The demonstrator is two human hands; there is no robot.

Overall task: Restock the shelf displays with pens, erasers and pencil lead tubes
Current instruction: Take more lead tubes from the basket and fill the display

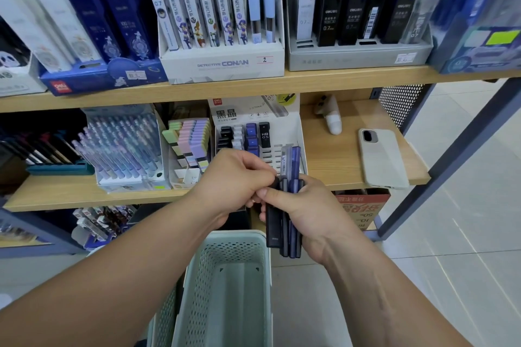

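Note:
My right hand [298, 214] grips a bundle of pencil lead tubes [283, 231], black, clear and blue, held upright in front of the middle shelf. My left hand [239, 180] pinches the top of the black tube at the bundle's left side. Just behind the hands stands the white lead display box [296, 127] with slotted rows; a few black and blue tubes sit in its back slots, and the front slots look vacant. A pastel eraser display [191, 144] and a box of pens [124, 146] stand to its left.
A pale green perforated basket [225, 284] sits below my hands. A phone [382, 158] and a small white gadget [331, 115] lie on the shelf to the right. The upper shelf [310, 80] carries lead and refill displays. A metal shelf post [451, 158] slants at right.

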